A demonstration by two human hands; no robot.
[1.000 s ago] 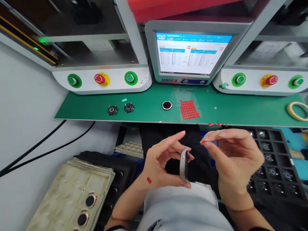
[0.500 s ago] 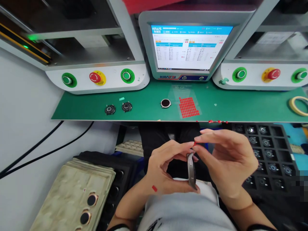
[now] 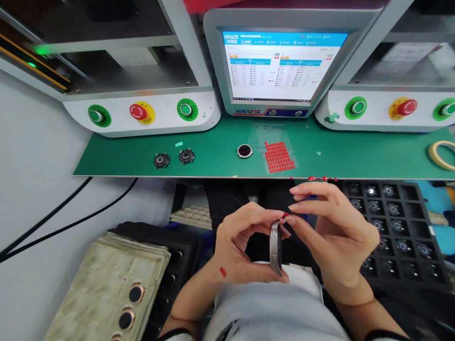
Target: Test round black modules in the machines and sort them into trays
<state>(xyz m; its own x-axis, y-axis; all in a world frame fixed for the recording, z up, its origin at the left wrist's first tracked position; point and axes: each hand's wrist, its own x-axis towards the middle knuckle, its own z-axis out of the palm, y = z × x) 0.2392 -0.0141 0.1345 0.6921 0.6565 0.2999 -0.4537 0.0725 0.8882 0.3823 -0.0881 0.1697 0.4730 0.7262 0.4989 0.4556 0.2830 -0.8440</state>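
Observation:
My left hand (image 3: 236, 237) grips a smartwatch case (image 3: 275, 248) on edge between thumb and fingers, its side buttons facing the camera. No strap shows on it. A small red sticker (image 3: 285, 215) lies at the left forefinger's tip, at the watch's upper end, where the tip of my right thumb meets it. The forefinger and middle finger of my right hand (image 3: 339, 237) are stretched out, apart from the thumb. Another red tab (image 3: 222, 272) is stuck near my left wrist.
On the green bench lie a sheet of red stickers (image 3: 280, 157), a face-up watch (image 3: 244, 151), two face-down watches (image 3: 186, 156) and a tape roll (image 3: 442, 155). Behind stands a monitor (image 3: 284, 71) between button panels. A black tray (image 3: 415, 232) of watches is right; stacked beige trays (image 3: 103, 284) are left.
My right forefinger has lifted off the thumb, opening the pinch around the red sticker. The watch has shifted slightly left and turned a little in my left hand.

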